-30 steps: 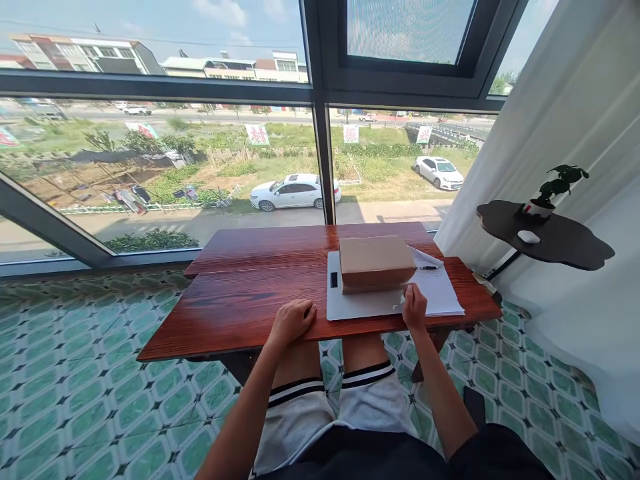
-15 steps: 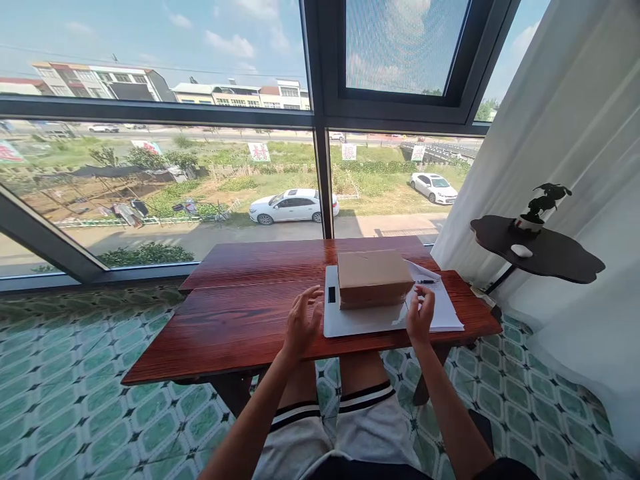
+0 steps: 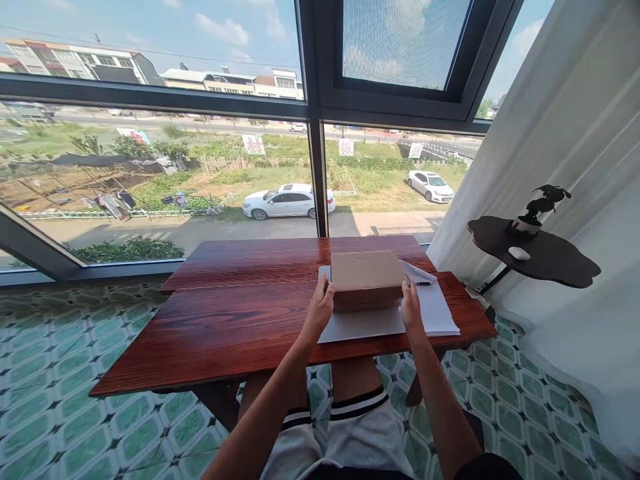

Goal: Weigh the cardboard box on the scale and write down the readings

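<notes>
A closed brown cardboard box (image 3: 367,280) rests on a flat white board (image 3: 360,328) that looks like a scale. My left hand (image 3: 320,310) presses against the box's left side, fingers up along it and thumb near the front corner. On the opposite side, my right hand (image 3: 411,308) grips the right edge, its fingertips partly hidden behind the box corner. Between them the hands hold the box, which appears level. White paper sheets (image 3: 440,313) lie to the right of the board, with a dark pen (image 3: 423,283) on top.
The reddish wooden table (image 3: 240,320) stands before a large window. At the right, a small dark side table (image 3: 555,260) carries a potted plant (image 3: 527,223) and a white rounded object (image 3: 519,253). A white curtain (image 3: 505,160) hangs behind it.
Both hands have moved inward from beside the box onto its left and right sides. My left hand now covers the board's dark display. The view has shifted slightly.
</notes>
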`<state>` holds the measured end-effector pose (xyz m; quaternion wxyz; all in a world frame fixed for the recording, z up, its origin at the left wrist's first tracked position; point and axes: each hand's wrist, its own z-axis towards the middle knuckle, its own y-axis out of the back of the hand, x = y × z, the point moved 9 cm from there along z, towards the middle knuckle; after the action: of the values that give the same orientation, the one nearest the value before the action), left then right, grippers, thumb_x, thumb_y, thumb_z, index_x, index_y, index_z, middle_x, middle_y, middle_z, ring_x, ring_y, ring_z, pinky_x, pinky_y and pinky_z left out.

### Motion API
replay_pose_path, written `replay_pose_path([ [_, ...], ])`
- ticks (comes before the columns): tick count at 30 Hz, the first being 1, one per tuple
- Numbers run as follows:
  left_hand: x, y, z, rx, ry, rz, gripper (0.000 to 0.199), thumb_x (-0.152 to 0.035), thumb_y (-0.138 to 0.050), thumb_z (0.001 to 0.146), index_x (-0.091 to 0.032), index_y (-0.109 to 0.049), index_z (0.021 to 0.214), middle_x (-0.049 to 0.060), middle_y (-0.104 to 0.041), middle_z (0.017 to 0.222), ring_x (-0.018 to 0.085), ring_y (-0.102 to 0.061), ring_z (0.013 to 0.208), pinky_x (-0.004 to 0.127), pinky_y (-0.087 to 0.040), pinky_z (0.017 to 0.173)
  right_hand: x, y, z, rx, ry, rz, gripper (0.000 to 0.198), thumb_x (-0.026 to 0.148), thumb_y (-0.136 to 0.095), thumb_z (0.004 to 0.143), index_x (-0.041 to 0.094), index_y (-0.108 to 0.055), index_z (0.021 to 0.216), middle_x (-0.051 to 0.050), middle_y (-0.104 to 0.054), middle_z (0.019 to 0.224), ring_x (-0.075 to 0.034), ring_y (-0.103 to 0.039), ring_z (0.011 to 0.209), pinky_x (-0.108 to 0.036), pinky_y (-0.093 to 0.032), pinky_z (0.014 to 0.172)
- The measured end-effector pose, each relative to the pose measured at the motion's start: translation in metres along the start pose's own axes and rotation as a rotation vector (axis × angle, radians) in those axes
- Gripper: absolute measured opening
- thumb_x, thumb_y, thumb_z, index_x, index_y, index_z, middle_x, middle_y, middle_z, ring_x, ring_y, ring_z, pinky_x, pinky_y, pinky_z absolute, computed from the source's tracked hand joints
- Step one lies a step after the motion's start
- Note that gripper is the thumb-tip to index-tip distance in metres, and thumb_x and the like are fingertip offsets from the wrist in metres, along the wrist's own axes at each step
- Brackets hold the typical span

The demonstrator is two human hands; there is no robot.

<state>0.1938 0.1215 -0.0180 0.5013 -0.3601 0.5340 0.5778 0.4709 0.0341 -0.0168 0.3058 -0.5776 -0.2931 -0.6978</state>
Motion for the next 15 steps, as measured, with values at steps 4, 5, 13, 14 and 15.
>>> replay_pose_path([
  [4,-0.009,-0.006,-0.004,0.028,-0.002,0.008,0.065,-0.051,-0.035,0.097,-0.017,-0.035,0.153,0.014,-0.037,0.159,0.025,-0.034,0.148,0.042,-0.029,0.122,0.003,-0.004,-0.001,0.027,0.043,-0.004,0.071,0.058,-0.039,0.088,0.013,-0.045,0.143,-0.014,-0.043,0.152,-0.023,-0.039,0.143,-0.041,-0.026,0.123],
  [5,-0.012,-0.007,-0.006,0.036,-0.003,0.013,0.065,-0.052,-0.035,0.097,-0.018,-0.035,0.152,0.013,-0.036,0.160,0.025,-0.033,0.149,0.042,-0.028,0.122,0.004,-0.003,-0.001,0.020,0.044,-0.005,0.070,0.057,-0.038,0.088,0.012,-0.045,0.142,-0.014,-0.044,0.151,-0.023,-0.039,0.142,-0.041,-0.026,0.123],
  [13,-0.025,-0.007,-0.014,0.082,0.019,0.063,0.070,-0.057,-0.035,0.097,-0.021,-0.029,0.156,0.011,-0.037,0.160,0.027,-0.026,0.152,0.044,-0.023,0.124,0.009,0.002,-0.004,-0.015,0.015,-0.085,0.065,0.054,-0.031,0.093,0.012,-0.052,0.138,-0.015,-0.047,0.149,-0.024,-0.041,0.141,-0.042,-0.028,0.122],
  [14,-0.026,-0.007,-0.015,0.083,0.021,0.066,0.069,-0.056,-0.035,0.097,-0.021,-0.029,0.156,0.010,-0.037,0.159,0.027,-0.026,0.152,0.044,-0.023,0.124,0.008,0.004,-0.004,-0.033,0.006,-0.093,0.064,0.052,-0.031,0.093,0.011,-0.054,0.136,-0.016,-0.049,0.147,-0.024,-0.043,0.140,-0.041,-0.029,0.121],
  [15,-0.027,-0.007,-0.015,0.083,0.023,0.069,0.069,-0.056,-0.035,0.097,-0.021,-0.028,0.156,0.010,-0.037,0.159,0.026,-0.026,0.152,0.044,-0.023,0.124,0.007,0.005,-0.004,-0.050,-0.005,-0.096,0.064,0.051,-0.032,0.092,0.010,-0.055,0.134,-0.016,-0.051,0.145,-0.024,-0.045,0.138,-0.042,-0.030,0.121],
])
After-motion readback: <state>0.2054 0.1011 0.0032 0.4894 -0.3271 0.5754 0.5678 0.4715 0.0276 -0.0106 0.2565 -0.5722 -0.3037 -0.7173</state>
